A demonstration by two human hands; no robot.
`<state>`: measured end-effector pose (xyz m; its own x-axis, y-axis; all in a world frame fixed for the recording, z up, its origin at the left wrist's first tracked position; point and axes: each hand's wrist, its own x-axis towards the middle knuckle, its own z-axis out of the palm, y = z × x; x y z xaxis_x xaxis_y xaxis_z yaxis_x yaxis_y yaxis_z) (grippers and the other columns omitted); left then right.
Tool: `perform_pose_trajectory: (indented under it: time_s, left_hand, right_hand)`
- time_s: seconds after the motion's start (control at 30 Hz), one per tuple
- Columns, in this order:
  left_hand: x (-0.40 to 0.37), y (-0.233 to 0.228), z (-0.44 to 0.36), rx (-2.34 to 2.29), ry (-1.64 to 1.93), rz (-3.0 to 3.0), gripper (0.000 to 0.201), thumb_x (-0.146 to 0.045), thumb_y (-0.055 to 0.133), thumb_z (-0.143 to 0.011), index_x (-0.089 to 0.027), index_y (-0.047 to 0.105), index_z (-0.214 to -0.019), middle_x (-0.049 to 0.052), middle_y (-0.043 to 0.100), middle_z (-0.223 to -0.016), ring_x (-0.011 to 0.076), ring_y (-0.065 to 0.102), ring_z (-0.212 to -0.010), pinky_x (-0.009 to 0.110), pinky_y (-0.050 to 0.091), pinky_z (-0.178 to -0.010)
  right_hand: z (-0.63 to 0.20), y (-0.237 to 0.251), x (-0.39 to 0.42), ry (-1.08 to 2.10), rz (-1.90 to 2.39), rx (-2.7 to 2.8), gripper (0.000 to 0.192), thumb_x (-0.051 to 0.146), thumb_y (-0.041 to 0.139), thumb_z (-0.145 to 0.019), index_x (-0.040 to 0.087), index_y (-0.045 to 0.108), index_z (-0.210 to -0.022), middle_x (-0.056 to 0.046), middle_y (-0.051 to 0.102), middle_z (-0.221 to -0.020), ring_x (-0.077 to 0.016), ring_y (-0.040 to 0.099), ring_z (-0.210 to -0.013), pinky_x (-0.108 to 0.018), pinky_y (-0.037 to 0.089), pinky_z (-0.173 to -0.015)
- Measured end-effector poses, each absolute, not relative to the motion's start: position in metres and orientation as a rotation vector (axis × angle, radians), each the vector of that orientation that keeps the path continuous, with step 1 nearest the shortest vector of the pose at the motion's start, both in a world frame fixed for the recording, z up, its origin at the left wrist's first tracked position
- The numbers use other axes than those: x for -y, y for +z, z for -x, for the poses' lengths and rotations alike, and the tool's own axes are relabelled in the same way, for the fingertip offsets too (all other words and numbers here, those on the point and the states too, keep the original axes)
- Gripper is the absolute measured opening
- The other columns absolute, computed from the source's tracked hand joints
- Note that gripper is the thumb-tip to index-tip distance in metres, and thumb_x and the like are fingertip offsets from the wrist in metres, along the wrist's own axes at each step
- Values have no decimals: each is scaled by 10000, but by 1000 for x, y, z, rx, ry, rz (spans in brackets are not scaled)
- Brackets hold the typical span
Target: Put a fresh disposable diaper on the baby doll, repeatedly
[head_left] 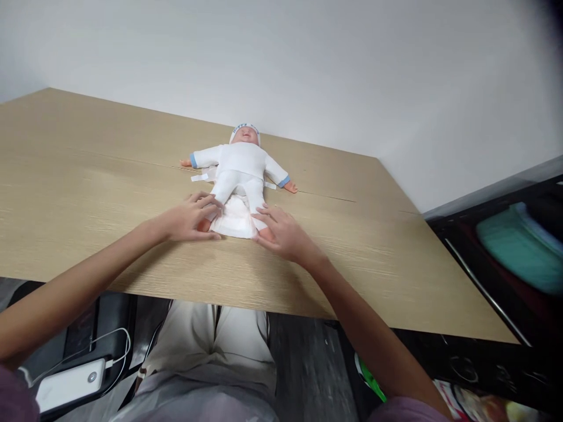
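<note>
Single head-worn view, looking forward and down, close over the table point(88, 193); far wall behind

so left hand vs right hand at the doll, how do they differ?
The left hand lies beside the white-clothed baby doll at one leg, fingers curled inward over the white diaper. The right hand sits at the other leg, fingers spread flatter and pointing inward. The left hand lies slightly farther up the light wooden table. Both are bare, palm down, touching the doll's feet area.

Wall point(308, 64): plain white. Table point(88, 176): light wood, seam across top. Floor point(308, 369): dark grey. Black shelf point(505, 264) at right.
</note>
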<state>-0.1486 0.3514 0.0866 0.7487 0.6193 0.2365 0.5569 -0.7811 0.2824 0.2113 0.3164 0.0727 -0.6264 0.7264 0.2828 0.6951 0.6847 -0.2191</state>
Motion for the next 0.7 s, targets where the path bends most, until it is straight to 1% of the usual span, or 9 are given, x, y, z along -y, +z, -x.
perform_pose_trajectory:
  time_s: [0.07,0.1,0.2,0.3,0.4,0.5,0.53,0.63,0.7]
  left_hand:
    - [-347,80,142,-995,514,-2784,556,-607,796,-956,-202,720,-1330,169,678,-1526,442,543,-1403,614,475,-1203]
    - [-346,77,140,-1010,524,-2803,482,-555,784,-970,-199,720,-1289,172,679,-1514,436,544,-1392,609,477,-1193]
    - [-349,75,138,-1043,533,-2842,254,-385,685,-1026,-205,742,-1197,160,705,-1460,398,575,-1320,584,484,-1157]
    - [-360,86,139,-1082,556,-2793,261,-384,605,-1070,-215,771,-1181,134,781,-1215,349,628,-1140,538,509,-1081]
    - [-379,104,136,-1165,633,-2657,330,-466,559,-1100,-221,775,-1147,93,777,-1000,311,668,-1010,460,525,-987]
    - [-403,120,127,-1194,770,-2497,373,-514,539,-1104,-211,754,-1134,70,775,-993,267,676,-923,396,521,-909]
    - [-411,124,124,-1193,819,-2464,381,-524,531,-1106,-208,744,-1111,68,770,-1001,263,670,-930,392,520,-915]
    - [-443,129,114,-1226,968,-2390,376,-535,519,-1107,-212,694,-1029,77,739,-1047,284,649,-1045,427,517,-1012]
    - [-469,127,108,-1263,1026,-2295,365,-557,536,-1102,-224,648,-1005,74,694,-1014,294,642,-1049,460,515,-1037]
  right_hand:
    - [-198,64,-307,37,1206,2530,698,541,747,-1060,143,633,-1622,-215,599,-1682,-416,472,-1646,-631,408,-1363]
    - [-192,59,-304,18,1246,2515,684,505,743,-1067,144,622,-1636,-215,584,-1695,-413,446,-1662,-623,399,-1367]
    - [-184,48,-301,29,1330,2440,500,279,615,-1114,201,668,-1605,-162,600,-1692,-353,439,-1673,-560,406,-1367]
    - [-184,49,-308,78,1345,2372,461,200,529,-1119,219,724,-1537,-137,678,-1610,-327,522,-1607,-525,447,-1333]
    - [-187,60,-322,122,1360,2309,402,221,481,-1127,186,775,-1399,-160,779,-1403,-341,670,-1389,-498,546,-1193]
    - [-188,74,-350,148,1361,2177,364,279,427,-1145,203,778,-1206,-142,793,-1143,-324,716,-1110,-457,591,-1004]
    - [-187,78,-362,151,1330,2118,357,312,422,-1153,214,765,-1163,-133,778,-1116,-316,705,-1077,-450,585,-990]
    - [-184,86,-403,180,1176,1956,350,420,445,-1164,227,729,-1092,-126,748,-1151,-304,682,-1115,-450,550,-1043]
    - [-182,89,-432,240,1123,1892,379,486,460,-1162,232,710,-1032,-104,745,-1117,-284,670,-1093,-437,534,-1053]
